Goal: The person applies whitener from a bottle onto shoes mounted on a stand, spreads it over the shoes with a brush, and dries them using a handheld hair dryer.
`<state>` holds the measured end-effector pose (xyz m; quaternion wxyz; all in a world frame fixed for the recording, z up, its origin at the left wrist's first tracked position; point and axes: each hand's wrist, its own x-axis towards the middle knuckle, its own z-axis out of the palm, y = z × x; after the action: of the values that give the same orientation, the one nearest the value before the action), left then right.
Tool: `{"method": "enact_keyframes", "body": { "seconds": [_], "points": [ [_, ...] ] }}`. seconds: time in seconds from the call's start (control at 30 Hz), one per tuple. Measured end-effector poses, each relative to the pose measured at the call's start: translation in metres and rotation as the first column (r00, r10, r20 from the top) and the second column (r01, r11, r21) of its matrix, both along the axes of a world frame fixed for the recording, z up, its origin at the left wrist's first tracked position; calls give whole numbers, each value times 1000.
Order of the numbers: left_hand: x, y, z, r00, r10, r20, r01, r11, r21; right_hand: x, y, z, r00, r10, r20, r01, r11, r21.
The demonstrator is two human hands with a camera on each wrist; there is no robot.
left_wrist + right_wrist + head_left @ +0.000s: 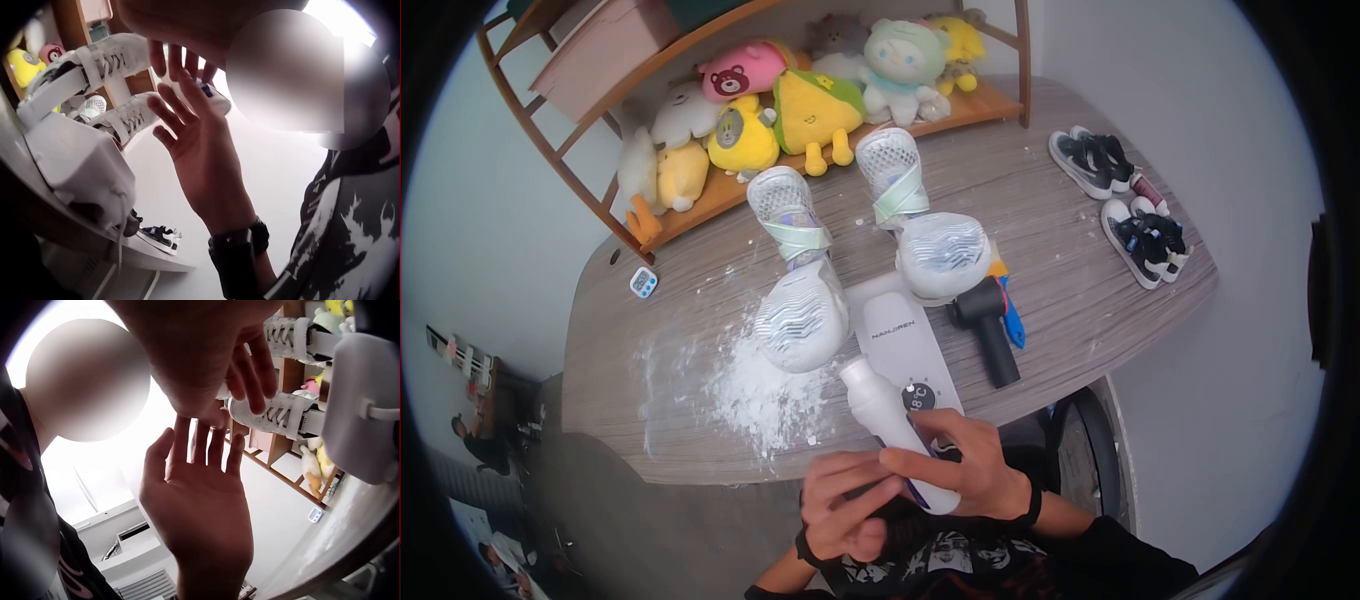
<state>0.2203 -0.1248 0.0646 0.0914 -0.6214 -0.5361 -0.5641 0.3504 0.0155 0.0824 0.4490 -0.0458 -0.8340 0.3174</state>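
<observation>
Powder (760,385) lies spilled across the left part of the surface (1050,270), in front of the left shoe (800,290), which sits sole-up on the white device (905,345). The right shoe (925,225) sits on the same device, just beside it.

Your left hand (845,505) is at the near edge, below the bottle (895,430). In the wrist views its fingers (178,109) are straight and spread, palm up, holding nothing; it sits just under the right hand, touching it or nearly so.

Your right hand (960,460) is wrapped round the lower half of the bottle, fingers curled over it. The bottle is tilted, cap end pointing away from you toward the left shoe, its base near your chest. Whether the cap is on or off cannot be made out.

Judgement: you are handling the powder bottle over your open palm. To do it well, keep the palm flat and close under the bottle, tip gently, and work over the surface, not your lap.

Further right: black tool (990,325), blue item (1008,310), two pairs of small shoes (1120,200).
</observation>
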Motion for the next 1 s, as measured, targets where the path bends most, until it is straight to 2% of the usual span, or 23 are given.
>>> {"method": "enact_keyframes", "body": {
  "seconds": [0.07,0.1,0.13,0.2,0.27,0.33,0.37,0.4,0.43,0.47,0.53,0.57,0.63,0.67,0.73,0.93,1.0],
  "points": [
    [-26,2,-14,999,5,50,-16,977,214,-5,-1,-4,997,-5,-73,-5,990,-143],
    [-39,3,-17,935,136,329,-211,955,206,-5,2,-4,994,6,-108,-22,988,-151],
    [-53,5,-17,779,248,577,-395,908,143,-5,5,-7,994,4,-109,-21,987,-162],
    [-98,45,3,839,156,521,-335,903,270,-7,9,-13,986,22,-167,-82,928,-364],
    [-132,82,4,680,250,689,-451,883,125,-17,13,-21,944,81,-319,-229,860,-457],
    [-182,103,-14,559,23,829,-187,978,98,-23,6,-28,899,92,-429,-376,667,-644],
    [-204,113,-29,558,25,830,-182,979,93,-24,8,-29,900,86,-428,-371,665,-648],
    [-223,123,-45,615,103,782,-124,992,-34,-26,9,-30,880,102,-465,-436,563,-702],
    [-227,131,-45,673,171,720,-75,984,-164,-27,11,-30,856,113,-504,-496,451,-742],
    [-225,134,-47,672,173,721,-72,983,-169,-29,13,-30,858,109,-503,-494,448,-745],
    [-211,143,-47,635,26,772,184,966,-184,-30,18,-30,851,110,-514,-513,386,-767],
    [-205,143,-45,633,25,774,191,964,-186,-30,21,-27,853,104,-512,-508,387,-769],
    [-191,135,-46,736,231,637,50,919,-392,-28,29,-21,871,177,-458,-491,303,-817],
    [-188,135,-47,732,232,641,52,918,-392,-28,31,-22,873,177,-453,-487,302,-820],
    [-184,135,-46,701,201,684,89,927,-363,-29,33,-24,859,176,-481,-511,221,-831],
    [-166,132,-46,587,98,803,196,946,-259,-38,33,-23,864,140,-484,-504,258,-824],
    [-161,128,-45,543,64,837,220,952,-215,-40,34,-21,903,167,-396,-429,291,-855]
  ]
}}
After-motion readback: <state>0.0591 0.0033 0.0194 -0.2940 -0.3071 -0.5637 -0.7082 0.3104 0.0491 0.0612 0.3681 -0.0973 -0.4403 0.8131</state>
